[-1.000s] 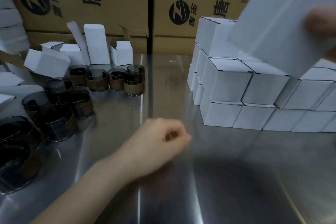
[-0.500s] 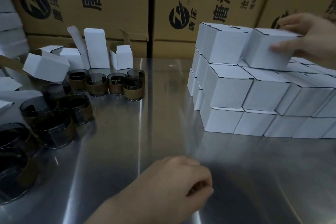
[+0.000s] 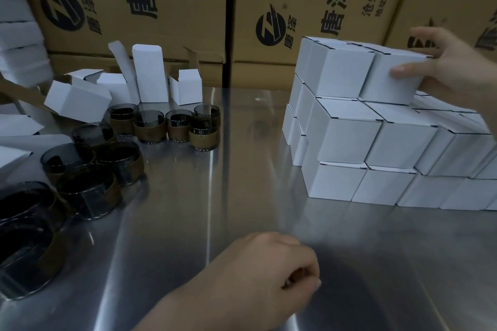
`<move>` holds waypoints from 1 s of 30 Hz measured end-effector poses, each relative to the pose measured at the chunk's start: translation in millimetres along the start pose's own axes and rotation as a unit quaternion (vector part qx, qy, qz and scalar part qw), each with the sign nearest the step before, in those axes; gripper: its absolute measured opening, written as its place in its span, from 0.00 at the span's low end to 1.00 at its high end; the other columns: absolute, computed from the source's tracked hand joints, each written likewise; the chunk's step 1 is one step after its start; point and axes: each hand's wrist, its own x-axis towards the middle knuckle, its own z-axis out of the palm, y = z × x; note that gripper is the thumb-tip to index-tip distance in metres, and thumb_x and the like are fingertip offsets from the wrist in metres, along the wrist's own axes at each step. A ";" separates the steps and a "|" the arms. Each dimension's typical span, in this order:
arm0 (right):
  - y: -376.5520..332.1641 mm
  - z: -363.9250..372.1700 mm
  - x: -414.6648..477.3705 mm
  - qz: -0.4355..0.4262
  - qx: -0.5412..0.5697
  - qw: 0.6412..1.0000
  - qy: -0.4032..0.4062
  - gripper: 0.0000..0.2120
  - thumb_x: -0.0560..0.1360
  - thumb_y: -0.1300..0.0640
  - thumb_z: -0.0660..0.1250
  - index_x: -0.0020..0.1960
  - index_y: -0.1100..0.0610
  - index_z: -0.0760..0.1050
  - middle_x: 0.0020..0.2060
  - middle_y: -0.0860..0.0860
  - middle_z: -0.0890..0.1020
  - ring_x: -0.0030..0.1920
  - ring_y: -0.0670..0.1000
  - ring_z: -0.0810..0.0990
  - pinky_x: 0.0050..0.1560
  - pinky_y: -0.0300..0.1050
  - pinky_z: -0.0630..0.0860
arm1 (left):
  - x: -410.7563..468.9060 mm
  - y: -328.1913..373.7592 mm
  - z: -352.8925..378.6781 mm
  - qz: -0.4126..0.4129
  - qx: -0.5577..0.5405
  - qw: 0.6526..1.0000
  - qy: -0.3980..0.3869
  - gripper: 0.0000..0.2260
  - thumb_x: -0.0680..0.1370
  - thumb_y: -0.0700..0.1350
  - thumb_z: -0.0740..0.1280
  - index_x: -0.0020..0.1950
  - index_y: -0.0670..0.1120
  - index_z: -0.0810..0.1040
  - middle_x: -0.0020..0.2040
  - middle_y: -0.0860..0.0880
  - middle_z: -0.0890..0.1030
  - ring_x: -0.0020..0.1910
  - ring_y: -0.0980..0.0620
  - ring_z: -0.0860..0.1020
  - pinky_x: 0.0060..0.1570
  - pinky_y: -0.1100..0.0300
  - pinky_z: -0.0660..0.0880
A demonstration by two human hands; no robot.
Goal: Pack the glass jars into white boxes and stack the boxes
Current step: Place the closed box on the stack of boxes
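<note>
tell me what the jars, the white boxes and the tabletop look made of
Jars: smoky see-through glass, with a tan band, maybe paper or leather. White boxes: matte folded card, seams show. Tabletop: brushed steel, likely; streaky reflections.

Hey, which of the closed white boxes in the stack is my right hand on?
The top-row box farthest right, beside its neighbour; your right hand grips it.
</note>
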 end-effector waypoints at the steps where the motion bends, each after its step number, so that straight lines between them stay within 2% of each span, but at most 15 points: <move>1: 1.6 0.9 0.3 0.002 0.009 1.000 0.000 0.47 0.50 0.55 0.80 0.67 0.44 0.69 0.60 0.50 0.72 0.55 0.49 0.79 0.42 0.42 0.82 | 0.0 0.1 -0.4 -0.001 -0.003 1.000 0.001 0.07 0.79 0.54 0.63 0.50 0.53 0.78 0.46 0.54 0.77 0.46 0.57 0.75 0.50 0.56 0.74; 4: 5.6 4.0 1.3 0.003 0.042 0.999 0.005 0.48 0.54 0.59 0.78 0.72 0.48 0.66 0.59 0.52 0.71 0.54 0.51 0.80 0.40 0.43 0.82 | 0.6 0.3 -0.6 -0.002 -0.010 1.000 0.006 0.08 0.79 0.52 0.63 0.50 0.51 0.79 0.46 0.53 0.78 0.46 0.57 0.75 0.50 0.57 0.74; 7: 7.9 5.4 2.0 -0.001 0.068 0.998 -0.006 0.53 0.46 0.54 0.84 0.69 0.48 0.67 0.59 0.52 0.72 0.54 0.50 0.80 0.40 0.42 0.82 | 0.7 -0.9 0.0 -0.002 -0.019 1.000 0.011 0.07 0.79 0.52 0.64 0.50 0.51 0.80 0.46 0.53 0.78 0.46 0.57 0.76 0.50 0.57 0.74; 8: 9.0 6.1 1.8 -0.002 0.068 0.998 -0.007 0.53 0.47 0.54 0.84 0.69 0.48 0.67 0.58 0.52 0.72 0.54 0.50 0.80 0.43 0.43 0.82 | 0.6 -1.5 0.3 -0.003 -0.021 1.000 0.012 0.07 0.79 0.52 0.64 0.50 0.51 0.80 0.46 0.53 0.78 0.45 0.57 0.76 0.50 0.57 0.74; 11: 10.7 8.7 -0.5 -0.003 0.053 0.999 -0.006 0.46 0.59 0.62 0.77 0.73 0.49 0.63 0.58 0.49 0.72 0.56 0.49 0.78 0.55 0.48 0.79 | 0.3 -3.1 0.5 -0.005 -0.025 1.000 0.017 0.07 0.79 0.52 0.64 0.49 0.51 0.79 0.45 0.53 0.77 0.45 0.57 0.76 0.49 0.57 0.74; 14: 12.4 10.8 -8.2 -0.003 0.014 1.000 -0.011 0.48 0.55 0.59 0.79 0.71 0.46 0.63 0.57 0.47 0.72 0.55 0.47 0.77 0.51 0.42 0.79 | 0.6 -4.9 1.0 -0.007 -0.030 0.999 0.022 0.06 0.79 0.51 0.64 0.49 0.51 0.79 0.45 0.54 0.77 0.45 0.58 0.76 0.48 0.59 0.74; 16: 16.6 13.5 -14.8 -0.028 -0.056 0.996 0.058 0.43 0.63 0.61 0.79 0.72 0.46 0.63 0.57 0.47 0.73 0.57 0.48 0.76 0.56 0.43 0.75 | 0.8 -5.9 0.9 -0.004 -0.028 0.999 0.027 0.06 0.79 0.51 0.64 0.48 0.51 0.79 0.45 0.54 0.77 0.44 0.58 0.75 0.47 0.61 0.73; 19: 19.6 20.5 -34.5 -0.086 -0.109 0.964 0.229 0.26 0.70 0.60 0.70 0.67 0.51 0.70 0.59 0.48 0.76 0.58 0.46 0.75 0.59 0.44 0.74 | -0.1 -5.9 -1.8 -0.002 -0.010 1.000 0.029 0.06 0.79 0.51 0.63 0.49 0.51 0.79 0.45 0.54 0.77 0.46 0.57 0.75 0.48 0.61 0.73; 21: 14.5 36.4 -63.3 -0.152 -0.083 0.945 0.277 0.18 0.71 0.61 0.63 0.61 0.57 0.75 0.53 0.46 0.80 0.52 0.43 0.78 0.57 0.44 0.76 | -2.6 -2.5 -6.4 -0.007 0.023 0.999 0.036 0.07 0.80 0.52 0.62 0.51 0.52 0.78 0.46 0.54 0.77 0.46 0.56 0.75 0.49 0.58 0.72; 22: 9.8 49.6 -84.3 -0.197 -0.070 0.937 0.279 0.16 0.72 0.62 0.61 0.58 0.59 0.76 0.48 0.44 0.80 0.48 0.40 0.77 0.53 0.40 0.75 | -4.7 -0.2 -10.0 -0.006 0.047 0.998 0.049 0.08 0.80 0.52 0.61 0.51 0.52 0.78 0.47 0.54 0.78 0.47 0.55 0.76 0.50 0.56 0.73; 23: 5.7 65.7 -106.4 -0.238 -0.053 0.934 0.260 0.15 0.71 0.64 0.59 0.55 0.58 0.77 0.45 0.42 0.80 0.45 0.39 0.77 0.49 0.36 0.74 | -6.9 1.4 -15.3 -0.004 0.074 0.994 0.075 0.09 0.80 0.53 0.59 0.51 0.52 0.78 0.47 0.53 0.78 0.48 0.54 0.76 0.51 0.55 0.73; 25: 3.2 101.6 -148.9 -0.291 -0.011 0.940 0.177 0.15 0.70 0.69 0.57 0.49 0.58 0.77 0.40 0.47 0.81 0.42 0.44 0.80 0.47 0.36 0.75 | -12.4 0.8 -31.2 -0.011 0.120 0.982 0.149 0.11 0.80 0.53 0.59 0.51 0.51 0.79 0.47 0.53 0.80 0.49 0.52 0.78 0.50 0.52 0.74; 28: 25.8 145.7 -186.8 -0.273 0.020 0.961 0.034 0.16 0.69 0.71 0.57 0.42 0.54 0.77 0.35 0.50 0.80 0.38 0.50 0.81 0.44 0.40 0.78 | -28.6 -2.3 -63.0 -0.038 0.137 0.933 0.329 0.11 0.78 0.49 0.61 0.49 0.48 0.82 0.44 0.54 0.82 0.45 0.52 0.79 0.45 0.53 0.76; 30: 45.9 165.0 -199.9 -0.240 -0.002 0.969 -0.054 0.15 0.69 0.69 0.59 0.39 0.52 0.78 0.34 0.47 0.81 0.36 0.47 0.80 0.41 0.45 0.78 | -45.1 -8.4 -90.4 -0.098 0.135 0.886 0.433 0.07 0.77 0.47 0.63 0.48 0.50 0.81 0.42 0.57 0.80 0.42 0.59 0.76 0.41 0.56 0.74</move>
